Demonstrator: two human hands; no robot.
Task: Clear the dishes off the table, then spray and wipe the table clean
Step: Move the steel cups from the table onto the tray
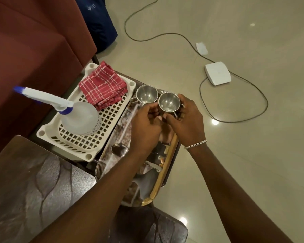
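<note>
Over a pale tiled floor (218,155), beside the dark tabletop (33,190), I have both hands on one steel cup: left hand (144,127) and right hand (186,121) pinching it (168,102) above the tray (165,155), probably to park it next to the other cup (146,93).

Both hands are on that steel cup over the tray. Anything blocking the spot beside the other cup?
Nothing visible blocks it. The right hand and left hand hold the steel cup right next to the second cup at the tray's far end. A spoon lies nearer, out of the way.
</note>
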